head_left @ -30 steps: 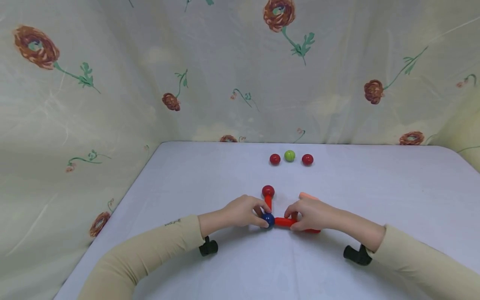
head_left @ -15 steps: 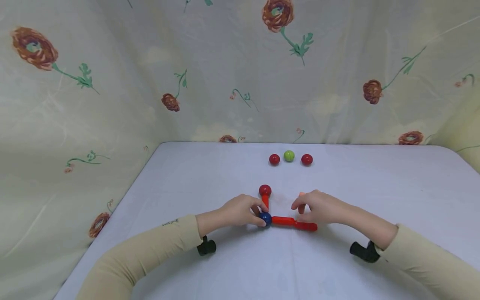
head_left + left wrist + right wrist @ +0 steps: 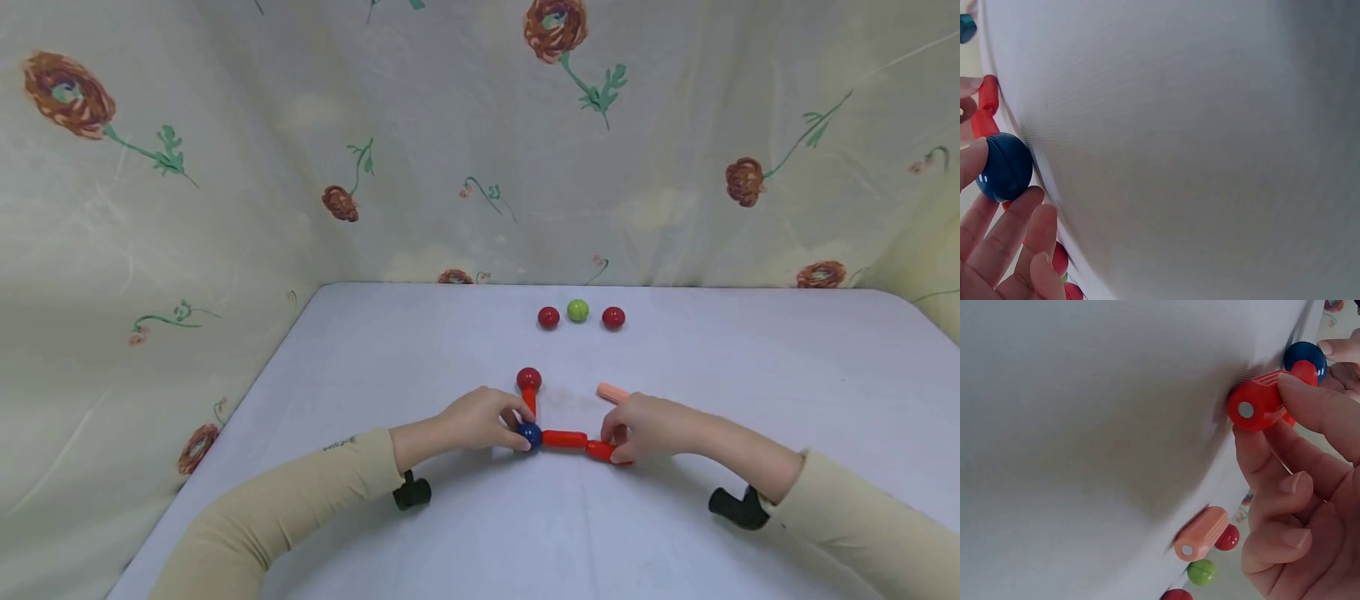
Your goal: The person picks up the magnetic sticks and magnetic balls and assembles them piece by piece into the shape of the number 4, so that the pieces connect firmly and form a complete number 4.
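My left hand (image 3: 480, 421) pinches a blue ball (image 3: 531, 435) between thumb and fingers, low at the cloth. From the ball a red rod (image 3: 564, 440) points right. A second red rod (image 3: 597, 451) continues the line end to end, slightly bent at the joint, and my right hand (image 3: 647, 423) pinches it. In the right wrist view this outer red rod (image 3: 1266, 394) shows a round metal disc in its free end. Behind the blue ball, another red rod (image 3: 529, 403) leads away to a red ball (image 3: 528, 379); its near end is hidden by the left fingers.
A salmon-coloured rod (image 3: 612, 392) lies just behind the right hand, partly covered by it. Toward the far edge of the white table (image 3: 405, 333) sit a red ball (image 3: 548, 317), a green ball (image 3: 577, 311) and another red ball (image 3: 613, 317). A flowered curtain (image 3: 420, 142) hangs behind.
My right hand has let go of the inner red rod, lifted away to the right, and come down to pinch the outer one. The joined pieces shifted slightly left with my left hand.
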The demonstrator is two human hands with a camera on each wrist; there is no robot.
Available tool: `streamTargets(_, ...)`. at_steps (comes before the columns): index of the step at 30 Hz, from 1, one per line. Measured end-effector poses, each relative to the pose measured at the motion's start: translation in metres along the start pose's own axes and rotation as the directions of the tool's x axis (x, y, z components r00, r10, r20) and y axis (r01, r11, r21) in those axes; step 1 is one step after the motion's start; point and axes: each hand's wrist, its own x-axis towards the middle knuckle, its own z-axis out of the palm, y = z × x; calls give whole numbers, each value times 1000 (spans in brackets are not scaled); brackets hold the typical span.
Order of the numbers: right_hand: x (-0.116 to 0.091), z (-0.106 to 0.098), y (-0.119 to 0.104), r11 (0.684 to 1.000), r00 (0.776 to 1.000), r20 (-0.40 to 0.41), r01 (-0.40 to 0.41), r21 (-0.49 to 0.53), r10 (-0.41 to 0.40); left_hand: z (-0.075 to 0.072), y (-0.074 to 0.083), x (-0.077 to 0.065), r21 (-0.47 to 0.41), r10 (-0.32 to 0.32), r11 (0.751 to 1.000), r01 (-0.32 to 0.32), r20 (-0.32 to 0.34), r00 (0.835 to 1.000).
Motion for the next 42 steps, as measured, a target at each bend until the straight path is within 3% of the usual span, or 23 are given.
streamTargets(11, -15, -1, 13, 998, 998, -23, 61, -20, -62, -1, -1, -1, -8, -9, 1000, 9, 4, 1000)
streamTargets(28, -24, -10, 27, 1000, 1000, -16, -4, 27, 5, -1, 1, -1, -13, -5, 1000, 5, 8, 1000)
streamTargets(34, -17, -37, 36, 999, 989, -141, 46, 21, -43, -1, 0, -2, -10, -2, 1000, 2, 6, 1000)
streamTargets(38, -1, -60, 49, 999, 961, -274, 47, 21, -39, -1, 0, -2, -4, -1, 1000, 1, 3, 1000)
streamTargets(42, 23, -77, 67, 998, 929, -370, 4, 69, 22, -1, 0, -2, -4, 0, 1000, 0, 3, 1000)
